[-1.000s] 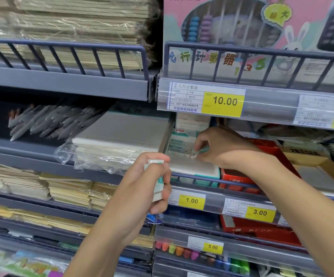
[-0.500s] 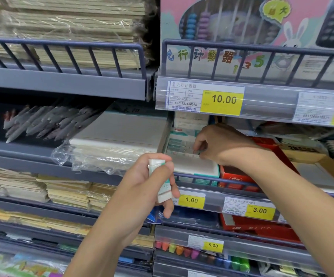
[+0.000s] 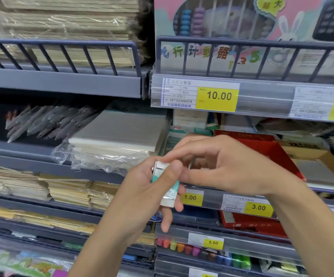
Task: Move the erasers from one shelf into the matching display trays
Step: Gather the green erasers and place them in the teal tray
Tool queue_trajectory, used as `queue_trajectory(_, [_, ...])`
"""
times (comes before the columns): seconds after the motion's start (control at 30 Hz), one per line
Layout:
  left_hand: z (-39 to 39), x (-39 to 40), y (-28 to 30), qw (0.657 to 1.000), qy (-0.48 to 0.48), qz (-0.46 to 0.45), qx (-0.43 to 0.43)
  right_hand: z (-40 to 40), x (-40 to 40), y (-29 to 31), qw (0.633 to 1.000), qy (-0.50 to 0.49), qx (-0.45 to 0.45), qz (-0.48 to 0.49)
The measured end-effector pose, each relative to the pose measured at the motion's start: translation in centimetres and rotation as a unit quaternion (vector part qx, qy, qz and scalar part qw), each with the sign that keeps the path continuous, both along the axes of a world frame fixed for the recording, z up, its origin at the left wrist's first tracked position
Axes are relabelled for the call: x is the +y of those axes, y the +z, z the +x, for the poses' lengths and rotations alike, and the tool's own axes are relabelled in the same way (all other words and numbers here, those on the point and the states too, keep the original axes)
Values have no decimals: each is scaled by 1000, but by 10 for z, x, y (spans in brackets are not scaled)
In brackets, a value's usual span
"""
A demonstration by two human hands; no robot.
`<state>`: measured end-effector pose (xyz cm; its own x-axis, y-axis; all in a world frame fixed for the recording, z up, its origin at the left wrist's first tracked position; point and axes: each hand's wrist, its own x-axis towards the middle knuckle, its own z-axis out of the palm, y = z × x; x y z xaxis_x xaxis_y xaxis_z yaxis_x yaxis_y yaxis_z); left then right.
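My left hand [image 3: 142, 188] grips a small stack of white erasers with teal sleeves [image 3: 167, 186], held upright in front of the middle shelf. My right hand [image 3: 228, 166] has its fingertips at the top of that stack, and a pale eraser edge [image 3: 191, 163] shows pinched under its curled fingers. Behind both hands sits the white and teal eraser display tray [image 3: 172, 139], mostly hidden. A red display tray [image 3: 272, 154] stands just right of it.
The shelf's rail [image 3: 212, 198] carries 1.00 and 3.00 price tags. Plastic-wrapped paper packs [image 3: 118, 136] and loose pens [image 3: 46, 120] lie to the left. An abacus box [image 3: 242, 27] stands on the shelf above, and coloured highlighters [image 3: 182, 246] below.
My right hand pulled back out of the eraser tray and down to my left hand. The left hand with its erasers rose slightly to meet it.
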<state>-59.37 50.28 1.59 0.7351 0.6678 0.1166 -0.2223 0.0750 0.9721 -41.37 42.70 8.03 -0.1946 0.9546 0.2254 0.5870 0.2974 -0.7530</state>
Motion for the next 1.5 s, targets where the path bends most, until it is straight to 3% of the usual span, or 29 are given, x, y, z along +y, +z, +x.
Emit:
queue_trajectory(0.3, [7,-5,-3,1000,20,-1,-11,-12,-6,-18,993,-71,94,26])
queue_trajectory(0.5, [7,-6,-3,998,52,26,0,0,-8,-17,972,-84,216,41])
queue_trajectory(0.63, [2,-4,-4,997,51,55,30,13,-7,-17,957,-94,276,9])
queue_trajectory(0.8, [6,-8,-5,997,50,66,8,10,-5,-22,944,-105,313,4])
queue_trajectory(0.97, [9,-9,-5,994,87,65,-3,6,-8,-23,966,-130,224,21])
queue_trajectory(1.1, [8,-6,-7,992,114,56,9,9,-2,-15,952,-156,260,45])
queue_trajectory(1.23, [4,-2,-8,990,129,50,15,23,18,-6,951,-212,223,7])
queue_trajectory(1.4, [-3,1,-5,994,104,15,8,29,51,-4,969,-238,-25,-66])
queue_trajectory(1.5, [-6,1,-2,995,96,8,13,23,67,-7,960,-242,-104,-97])
